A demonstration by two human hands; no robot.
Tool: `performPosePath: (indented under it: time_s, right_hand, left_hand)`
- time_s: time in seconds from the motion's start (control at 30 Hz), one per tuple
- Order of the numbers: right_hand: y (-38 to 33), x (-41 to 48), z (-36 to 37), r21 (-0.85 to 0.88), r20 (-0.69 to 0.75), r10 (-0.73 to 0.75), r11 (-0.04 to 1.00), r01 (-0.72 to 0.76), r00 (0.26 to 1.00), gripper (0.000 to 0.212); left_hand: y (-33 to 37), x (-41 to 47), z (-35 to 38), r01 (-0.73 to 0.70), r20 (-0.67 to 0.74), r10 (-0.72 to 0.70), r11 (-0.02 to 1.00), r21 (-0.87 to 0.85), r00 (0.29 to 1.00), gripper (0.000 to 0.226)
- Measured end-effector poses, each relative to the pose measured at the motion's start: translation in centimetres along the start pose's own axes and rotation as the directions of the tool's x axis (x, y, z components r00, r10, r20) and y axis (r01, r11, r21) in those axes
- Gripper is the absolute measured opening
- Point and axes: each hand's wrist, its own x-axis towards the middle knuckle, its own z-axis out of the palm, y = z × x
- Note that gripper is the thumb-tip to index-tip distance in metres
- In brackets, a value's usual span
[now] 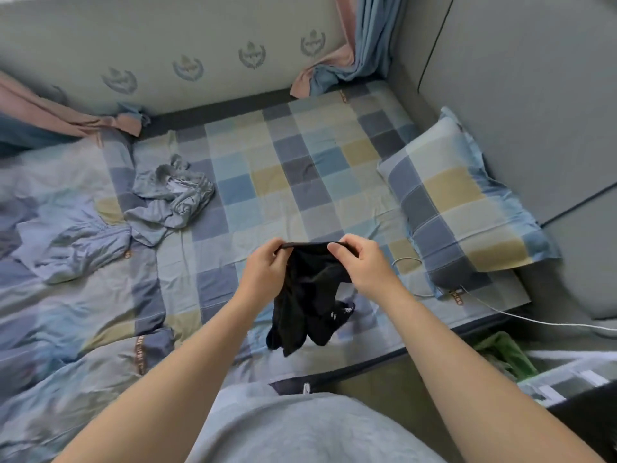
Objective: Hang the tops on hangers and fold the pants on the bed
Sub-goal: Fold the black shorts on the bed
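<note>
A black garment (309,295) hangs crumpled above the near edge of the bed (267,155). Its stretched top edge runs between my two hands. My left hand (263,267) pinches that edge at its left end, and my right hand (362,265) pinches it at the right end. A small white logo shows low on the black fabric. A grey garment (170,198) lies crumpled on the checked sheet at the left of the bed.
A checked pillow (464,202) lies at the right of the bed. A rumpled checked quilt (66,262) covers the left. A white cable (521,317) trails off the bed's right corner. Curtains (354,51) hang at the back. A green item (504,354) sits on the floor at right.
</note>
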Motion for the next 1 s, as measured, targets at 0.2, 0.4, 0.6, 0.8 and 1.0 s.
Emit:
performPosePath:
  time_s: [0.2, 0.4, 0.6, 0.8, 1.0]
  right_hand:
    - [-8.6, -0.8, 1.1, 0.082, -0.044, -0.187, 0.978, 0.19, 0.981, 0.038]
    - [-14.4, -2.1, 4.3, 0.278, -0.139, -0.222, 0.927, 0.253, 0.965, 0.034]
    - [-17.6, -4.3, 8.9, 0.377, -0.177, -0.205, 0.89, 0.258, 0.963, 0.028]
    - [-19.7, -5.6, 12.9, 0.417, -0.337, -0.167, 0.856, 0.306, 0.926, 0.026]
    - [-20.0, -6.1, 15.1, 0.467, -0.382, -0.082, 0.842, 0.269, 0.92, 0.031]
  left_hand:
    - [3.9, -1.0, -4.7, -0.187, -0.171, 0.154, 0.961, -0.202, 0.973, 0.027]
    - [6.2, -4.6, -9.4, -0.3, -0.182, 0.247, 0.872, -0.387, 0.952, 0.021]
    - [4.3, -8.0, -13.4, -0.323, -0.081, 0.326, 0.814, -0.482, 0.942, 0.035]
    - [-0.5, -8.6, -15.2, -0.283, 0.122, 0.318, 0.928, -0.244, 0.94, 0.024]
    - [-5.1, -8.3, -18.2, -0.236, -0.02, 0.236, 0.97, -0.053, 0.972, 0.022]
